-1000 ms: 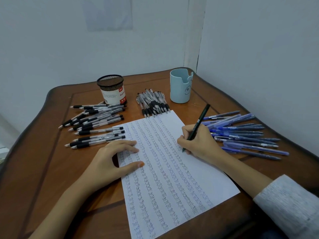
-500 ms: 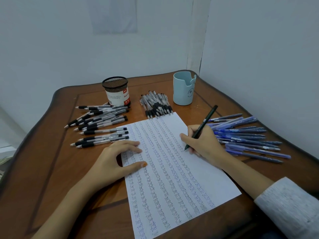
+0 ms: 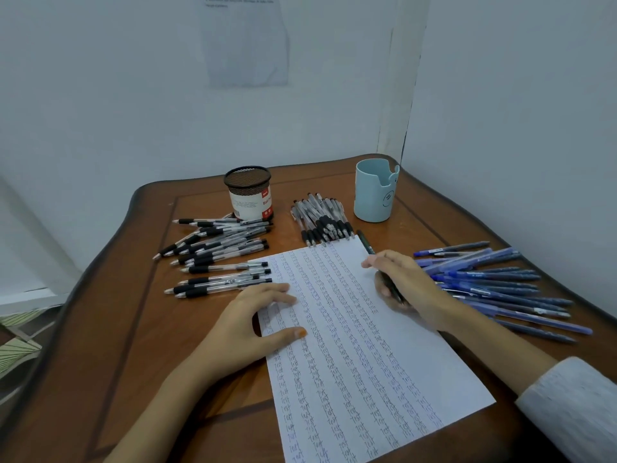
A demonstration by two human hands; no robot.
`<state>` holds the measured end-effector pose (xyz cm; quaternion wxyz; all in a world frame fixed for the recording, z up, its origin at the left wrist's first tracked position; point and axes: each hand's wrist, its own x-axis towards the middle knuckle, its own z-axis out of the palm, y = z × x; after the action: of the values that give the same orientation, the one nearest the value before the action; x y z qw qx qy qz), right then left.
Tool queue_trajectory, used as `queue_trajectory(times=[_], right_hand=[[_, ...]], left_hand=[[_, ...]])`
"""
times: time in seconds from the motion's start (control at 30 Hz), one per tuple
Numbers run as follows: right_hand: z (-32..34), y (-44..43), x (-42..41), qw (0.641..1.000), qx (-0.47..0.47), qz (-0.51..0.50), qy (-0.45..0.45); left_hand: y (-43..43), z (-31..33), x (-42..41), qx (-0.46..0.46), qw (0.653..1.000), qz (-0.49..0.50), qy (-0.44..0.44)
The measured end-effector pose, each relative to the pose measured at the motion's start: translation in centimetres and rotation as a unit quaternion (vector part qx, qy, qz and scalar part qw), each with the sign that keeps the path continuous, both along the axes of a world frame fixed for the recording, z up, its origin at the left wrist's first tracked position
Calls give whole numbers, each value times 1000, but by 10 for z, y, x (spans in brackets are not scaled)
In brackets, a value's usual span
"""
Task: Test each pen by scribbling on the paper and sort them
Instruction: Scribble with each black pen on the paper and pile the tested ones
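Right hand point(image 3: 405, 290) fingers curled round the dark pen point(image 3: 366, 243) over the paper point(image 3: 354, 355), left hand point(image 3: 248, 324) pressed flat on it; grip looked loose (blurred), so the pen could drop into the blue pens point(image 3: 494, 282) just beside and get mis-sorted.

Pale grey knitted sleeve point(image 3: 574, 409), right arm.

The paper point(image 3: 367, 362) repeats "test"; mesh cup point(image 3: 249, 203) perhaps reads "Ball".
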<state>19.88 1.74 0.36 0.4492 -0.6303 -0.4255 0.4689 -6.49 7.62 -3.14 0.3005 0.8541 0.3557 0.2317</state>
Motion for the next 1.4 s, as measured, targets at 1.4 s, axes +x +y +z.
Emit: queue_trajectory(times=[1.4], right_hand=[[-10, -158, -394, 888, 190, 402, -114]], left_hand=[[-285, -3, -249, 116, 708, 629, -299]])
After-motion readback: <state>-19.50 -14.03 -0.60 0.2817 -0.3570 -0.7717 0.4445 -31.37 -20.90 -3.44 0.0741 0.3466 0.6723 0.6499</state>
